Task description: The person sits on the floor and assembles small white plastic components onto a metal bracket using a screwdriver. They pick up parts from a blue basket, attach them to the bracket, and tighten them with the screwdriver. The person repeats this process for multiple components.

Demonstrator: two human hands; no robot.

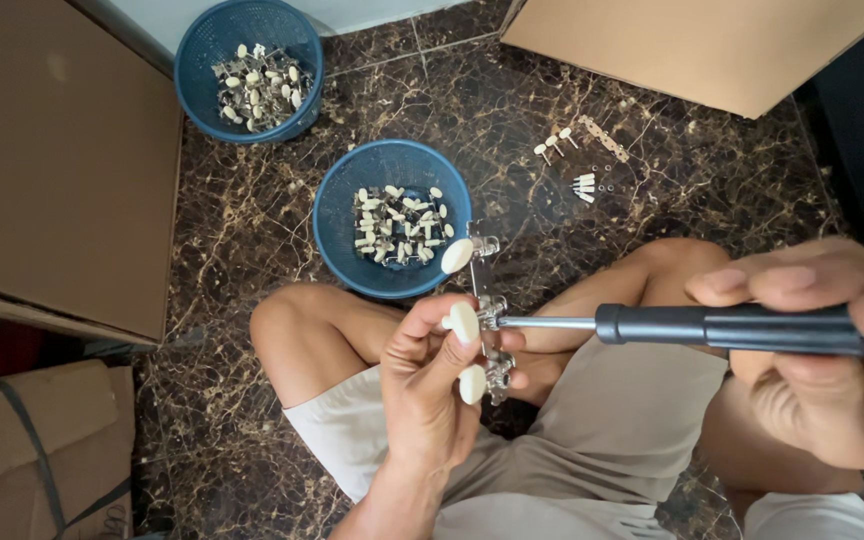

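Left hand (422, 385) gripping tuner strip (487, 320), long axis running 12-to-6; right hand (832, 350) clenching screwdriver (712, 325), shaft meeting strip from 3 o'clock.

Person sits cross-legged on dark marble floor (512, 110). Left hand (427, 385) grips metal tuner strip (489, 315) with three cream knobs, held upright. Right hand (832, 350) wraps around black screwdriver (722, 325); shaft tip touches strip at middle. Just beyond left hand, blue basket (392, 232) holds similar parts. Second blue basket (249, 68) farther, beyond left hand. Loose small parts (577, 160) on floor beyond and between hands. Cardboard boxes (62, 160) left of left hand.
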